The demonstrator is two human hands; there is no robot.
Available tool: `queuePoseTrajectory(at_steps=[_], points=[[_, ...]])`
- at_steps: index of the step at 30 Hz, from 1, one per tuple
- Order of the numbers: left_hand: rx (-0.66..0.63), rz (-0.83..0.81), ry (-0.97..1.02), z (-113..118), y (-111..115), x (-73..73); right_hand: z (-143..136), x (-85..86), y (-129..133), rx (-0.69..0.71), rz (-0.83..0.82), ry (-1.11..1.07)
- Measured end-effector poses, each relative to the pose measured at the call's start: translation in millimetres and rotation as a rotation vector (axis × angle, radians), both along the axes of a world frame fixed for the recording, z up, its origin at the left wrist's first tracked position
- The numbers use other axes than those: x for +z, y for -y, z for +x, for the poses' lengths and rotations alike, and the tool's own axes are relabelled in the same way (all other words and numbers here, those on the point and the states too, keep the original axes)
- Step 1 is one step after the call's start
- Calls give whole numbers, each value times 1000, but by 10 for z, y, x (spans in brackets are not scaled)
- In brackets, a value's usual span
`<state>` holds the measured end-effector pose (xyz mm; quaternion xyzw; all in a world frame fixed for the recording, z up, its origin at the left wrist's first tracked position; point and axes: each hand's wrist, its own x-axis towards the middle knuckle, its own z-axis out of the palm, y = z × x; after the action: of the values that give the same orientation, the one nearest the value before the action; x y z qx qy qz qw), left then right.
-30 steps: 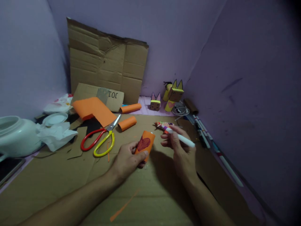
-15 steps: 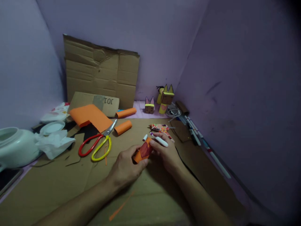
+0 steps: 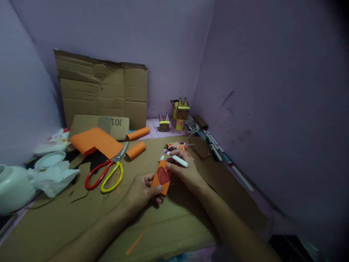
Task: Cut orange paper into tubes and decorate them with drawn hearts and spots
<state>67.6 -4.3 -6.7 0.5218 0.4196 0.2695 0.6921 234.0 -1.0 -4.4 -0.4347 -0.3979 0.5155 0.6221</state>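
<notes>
My left hand (image 3: pixel 141 191) grips the lower end of a small orange paper roll (image 3: pixel 162 178) that has a dark red heart drawn on it. My right hand (image 3: pixel 185 173) holds a white marker (image 3: pixel 177 159) between its fingers, and its fingertips rest on the roll's upper end. Both hands hover just above the brown cardboard sheet (image 3: pixel 81 218) that covers the work surface.
Red-and-yellow scissors (image 3: pixel 105 174) lie left of the hands, with two orange rolls (image 3: pixel 135 150), orange paper (image 3: pixel 95 141) and crumpled tissue (image 3: pixel 53 177) beyond. Small cardboard animal figures (image 3: pixel 180 113) stand in the corner. Markers (image 3: pixel 215 145) line the right wall. A cardboard panel (image 3: pixel 100 91) leans at the back.
My right hand has come in from the right with the marker and now touches the roll's top. The roll sits more upright than half a second ago. The view has shifted rightward.
</notes>
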Motion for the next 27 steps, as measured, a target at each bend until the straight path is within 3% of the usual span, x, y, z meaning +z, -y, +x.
queuePoseTrajectory(at_steps=[12, 19, 22, 27], points=[[287, -55, 124, 11, -75, -34, 67, 16, -63, -110, -58, -149], [355, -120, 132, 36, -111, -22, 68, 27, 57, -435, 180, -19], [379, -141, 124, 43, -116, -34, 27, 0, 139, -377, 272, 160], [390, -185, 125, 45, -119, -5, -22, -39, 183, -283, 285, 345]])
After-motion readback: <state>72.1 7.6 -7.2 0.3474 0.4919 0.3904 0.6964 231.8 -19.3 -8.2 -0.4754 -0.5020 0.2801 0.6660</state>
